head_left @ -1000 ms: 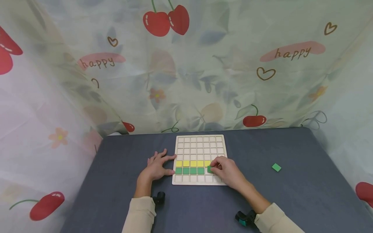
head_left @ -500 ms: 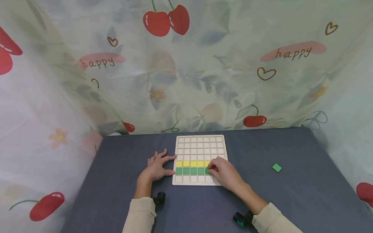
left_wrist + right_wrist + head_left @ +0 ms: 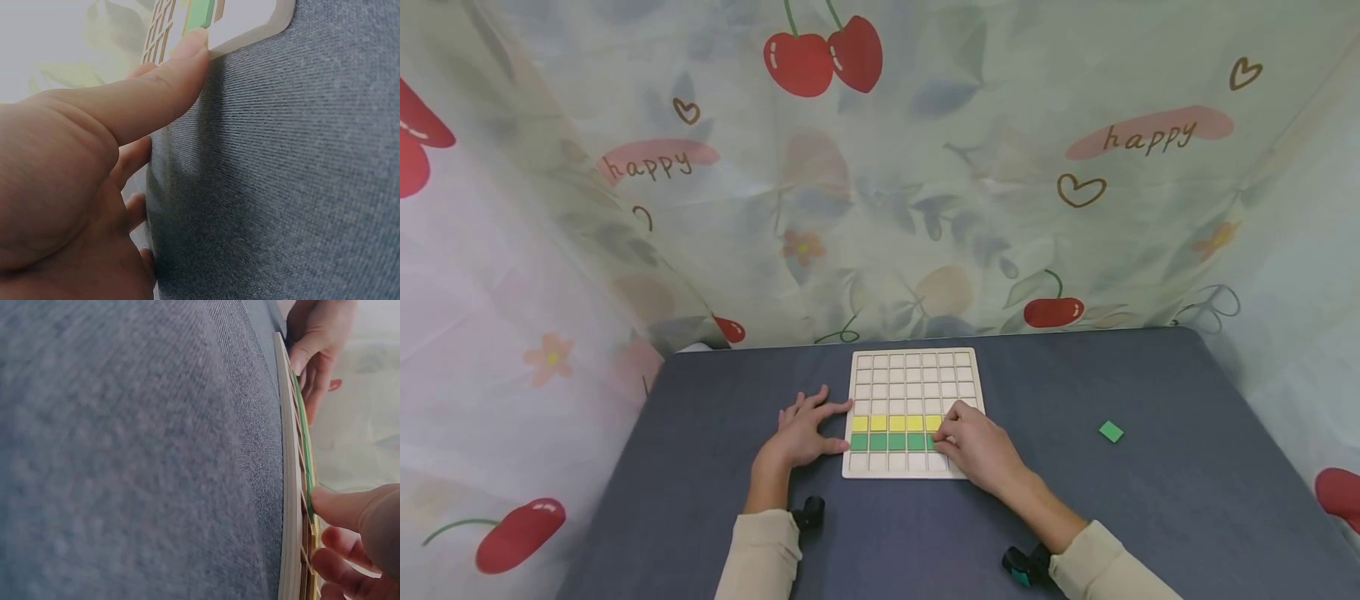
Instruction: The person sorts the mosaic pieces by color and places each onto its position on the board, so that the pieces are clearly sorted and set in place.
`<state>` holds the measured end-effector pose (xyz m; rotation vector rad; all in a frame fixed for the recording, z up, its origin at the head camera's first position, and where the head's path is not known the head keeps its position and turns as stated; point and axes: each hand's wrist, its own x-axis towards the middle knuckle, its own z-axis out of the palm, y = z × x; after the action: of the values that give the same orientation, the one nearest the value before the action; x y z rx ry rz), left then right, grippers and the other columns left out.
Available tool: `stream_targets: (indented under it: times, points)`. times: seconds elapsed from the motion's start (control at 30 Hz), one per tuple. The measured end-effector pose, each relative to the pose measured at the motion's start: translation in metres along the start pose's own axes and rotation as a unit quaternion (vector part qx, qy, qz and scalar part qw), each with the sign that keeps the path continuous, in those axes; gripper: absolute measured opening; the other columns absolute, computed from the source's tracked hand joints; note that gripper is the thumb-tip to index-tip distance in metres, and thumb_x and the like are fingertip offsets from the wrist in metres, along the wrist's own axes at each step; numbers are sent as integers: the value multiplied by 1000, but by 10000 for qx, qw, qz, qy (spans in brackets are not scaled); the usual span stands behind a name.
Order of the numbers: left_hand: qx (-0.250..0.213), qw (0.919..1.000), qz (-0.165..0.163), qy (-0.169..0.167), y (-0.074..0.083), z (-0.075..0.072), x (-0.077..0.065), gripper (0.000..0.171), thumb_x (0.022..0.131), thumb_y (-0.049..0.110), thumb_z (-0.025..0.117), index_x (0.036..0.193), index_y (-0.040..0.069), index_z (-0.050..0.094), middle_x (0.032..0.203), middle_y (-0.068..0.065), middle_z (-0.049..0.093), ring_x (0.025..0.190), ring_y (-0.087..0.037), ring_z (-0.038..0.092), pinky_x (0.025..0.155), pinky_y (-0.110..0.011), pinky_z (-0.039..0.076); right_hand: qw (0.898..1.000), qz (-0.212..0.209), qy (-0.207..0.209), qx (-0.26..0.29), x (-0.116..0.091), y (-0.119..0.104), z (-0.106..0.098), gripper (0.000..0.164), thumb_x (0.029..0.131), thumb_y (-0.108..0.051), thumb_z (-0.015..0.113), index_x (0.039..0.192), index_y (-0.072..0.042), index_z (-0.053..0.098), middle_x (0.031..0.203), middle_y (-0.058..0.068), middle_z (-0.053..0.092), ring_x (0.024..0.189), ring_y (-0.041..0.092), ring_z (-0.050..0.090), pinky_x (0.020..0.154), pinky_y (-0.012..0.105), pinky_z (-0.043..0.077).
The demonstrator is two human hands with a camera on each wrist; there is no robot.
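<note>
A pale wooden grid board (image 3: 898, 461) lies on the table, with a row of yellow square tiles (image 3: 897, 423) and, just nearer, a row of green square tiles (image 3: 878, 442). My left hand (image 3: 800, 433) has its fingers spread, thumb and index finger touching the board's left edge; in the left wrist view the thumb (image 3: 159, 87) rests against that edge beside a green tile. With thumb and bent fingers, my right hand (image 3: 981, 446) pinches the rightmost visible green tile (image 3: 931, 442), which lies in its square. The hand covers the squares to its right.
One loose green tile (image 3: 1111, 431) lies on the dark table (image 3: 1157, 500), well right of the board. Behind stands a printed curtain (image 3: 895, 208), with more cloth at both sides. Each wrist carries a black camera mount (image 3: 811, 512).
My right hand has shifted slightly left and lowered the green tile from a tilt into line with the green row. My left hand stays at the board's edge.
</note>
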<state>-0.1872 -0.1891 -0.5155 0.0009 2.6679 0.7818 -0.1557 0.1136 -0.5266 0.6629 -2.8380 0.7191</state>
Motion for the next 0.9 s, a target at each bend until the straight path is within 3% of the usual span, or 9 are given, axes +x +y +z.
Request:
stream_targets:
  times: [0.2, 0.37, 0.47, 0.67, 0.77, 0.9]
  points:
    - [2, 10000, -24, -31, 0, 0, 0, 73, 83, 36, 84, 149, 35, 53, 173, -7, 19, 161, -42, -3, 126, -67, -2, 9978, -264, 310, -525, 0, 2, -3, 25, 88, -32, 81, 110, -20, 79, 101, -1, 62, 90, 19, 54, 76, 34, 47]
    - [59, 10000, -14, -46, -1, -1, 0, 73, 83, 37, 83, 150, 34, 53, 173, -8, 19, 160, -43, -2, 126, -67, -2, 9946, -266, 331, -950, -1, 6, -7, 39, 91, -40, 77, 126, -25, 72, 127, 5, 64, 111, 29, 57, 85, 45, 50]
    - [50, 10000, 9, -63, -2, 0, 0, 73, 83, 37, 83, 150, 34, 53, 172, -8, 20, 160, -43, -1, 126, -67, -1, 9943, -222, 308, -996, -1, 8, -9, 48, 91, -44, 75, 135, -28, 66, 143, 8, 58, 129, 36, 53, 98, 54, 49]
    - [11, 10000, 35, -48, -3, 0, 0, 72, 84, 36, 83, 149, 33, 53, 172, -9, 20, 160, -43, -1, 126, -67, -2, 9953, 25, 246, -937, -3, 16, -13, 67, 91, -57, 70, 149, -27, 53, 163, 15, 36, 152, 47, 26, 120, 68, 26]
    - [28, 10000, 55, -26, -3, -1, 0, 72, 83, 36, 83, 149, 33, 53, 172, -9, 20, 160, -44, -1, 126, -68, -2, 9950, 260, 91, -955, -4, 20, -14, 79, 90, -63, 66, 156, -25, 44, 169, 17, 23, 156, 49, 14, 123, 69, 15]
    - [-1, 10000, 86, 4, -2, -1, -1, 73, 83, 36, 84, 149, 32, 54, 172, -10, 21, 160, -44, -1, 125, -68, -2, 9931, 494, -57, -1060, -4, 25, -18, 88, 89, -68, 63, 161, -24, 34, 172, 17, 14, 157, 50, 7, 124, 70, 10]
